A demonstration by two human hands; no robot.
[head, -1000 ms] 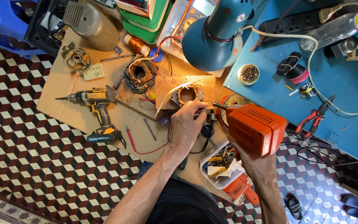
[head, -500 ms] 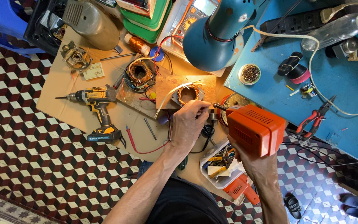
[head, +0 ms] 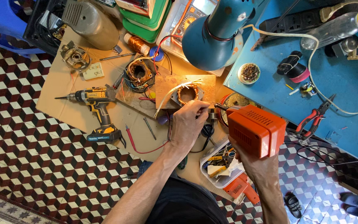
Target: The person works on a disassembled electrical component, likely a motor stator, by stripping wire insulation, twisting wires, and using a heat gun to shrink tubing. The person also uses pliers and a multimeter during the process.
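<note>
Hands 2 | left grip point(head: 190, 122) pinching 1 wire point(head: 175, 92) at stator point(head: 186, 93) | right grip point(head: 251, 162) clenched on 1 orange soldering gun point(head: 255, 129)

Multimeter point(head: 189, 16) top ctr: grey screen, yellow body.

We've just got one head-cam view, looking pretty much straight down from close above at the cardboard sheet point(head: 63, 95) and tiled floor point(head: 34, 166).

left hand point(head: 189, 124): knuckles up, fingers curled, pinching just below the stator point(head: 187, 93)
right hand point(head: 257, 162): fisted round orange soldering gun point(head: 255, 129), right of stator
forearms: both angled up toward stator
</note>
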